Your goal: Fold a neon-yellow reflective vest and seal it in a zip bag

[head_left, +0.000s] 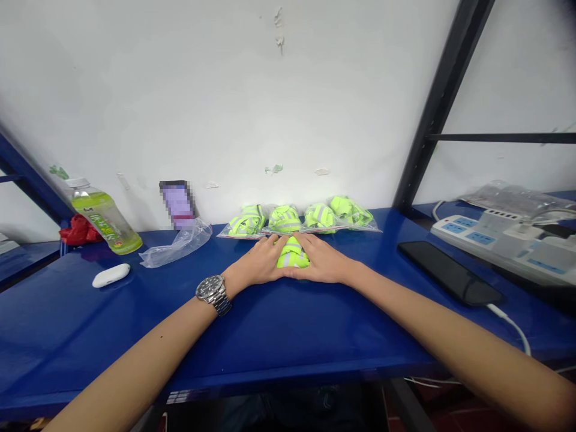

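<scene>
A rolled-up reflective vest (292, 254), neon yellow with silver bands, lies on the blue table between my two hands. My left hand (258, 262) curves round its left side, and a metal watch (213, 292) is on that wrist. From the right, my right hand (326, 259) cups the same bundle, with the thumbs meeting at its near edge. Just behind it, several similar bundles in clear plastic bags (284, 219) stand in a row against the wall. My fingertips reach close to these bags; whether they touch cannot be made out.
At the left are a green drink bottle (105, 219), a white earbud case (111, 275), a crumpled clear bag (176, 245), a red cloth (81, 230) and a phone leaning on the wall (178, 204). A cabled black phone (450, 273) and power strips (499, 240) lie right, near a black post (443, 102).
</scene>
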Demonstrator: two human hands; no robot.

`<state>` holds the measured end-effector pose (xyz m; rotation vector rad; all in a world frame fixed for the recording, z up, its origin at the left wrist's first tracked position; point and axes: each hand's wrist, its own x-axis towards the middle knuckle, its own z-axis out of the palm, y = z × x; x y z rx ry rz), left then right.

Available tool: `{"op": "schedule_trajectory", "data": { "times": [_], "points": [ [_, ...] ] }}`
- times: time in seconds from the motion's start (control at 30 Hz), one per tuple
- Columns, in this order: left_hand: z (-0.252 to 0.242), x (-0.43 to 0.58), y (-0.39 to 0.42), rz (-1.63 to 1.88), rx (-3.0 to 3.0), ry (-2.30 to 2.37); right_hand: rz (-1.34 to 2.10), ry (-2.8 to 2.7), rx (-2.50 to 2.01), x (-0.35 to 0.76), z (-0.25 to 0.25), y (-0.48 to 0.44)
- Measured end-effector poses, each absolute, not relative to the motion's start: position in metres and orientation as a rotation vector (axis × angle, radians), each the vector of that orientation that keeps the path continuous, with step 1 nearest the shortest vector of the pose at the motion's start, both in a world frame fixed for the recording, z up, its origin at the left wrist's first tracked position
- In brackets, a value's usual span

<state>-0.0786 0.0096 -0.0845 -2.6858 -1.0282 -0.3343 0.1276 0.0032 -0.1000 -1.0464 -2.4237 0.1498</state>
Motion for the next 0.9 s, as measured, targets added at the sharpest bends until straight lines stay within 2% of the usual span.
{"op": "schedule_trajectory", "data": {
  "times": [0.33,0.5,0.9],
  "points": [
    [-0.076,-0.074,0.007,-0.081,-2.563,-0.963,0.199,-2.524,-0.942,0.132,-0.092,0.006],
    [-0.079,-0.081,0.009,-0.216,-2.701,-1.020,0.231,-2.389,-1.103,0.126,-0.094,0.004],
    [-0.079,-0.073,-0.021,-0.398,-2.710,-1.166,0.385,-2.275,-1.085,0.117,-0.083,-0.003]
  ]
}}
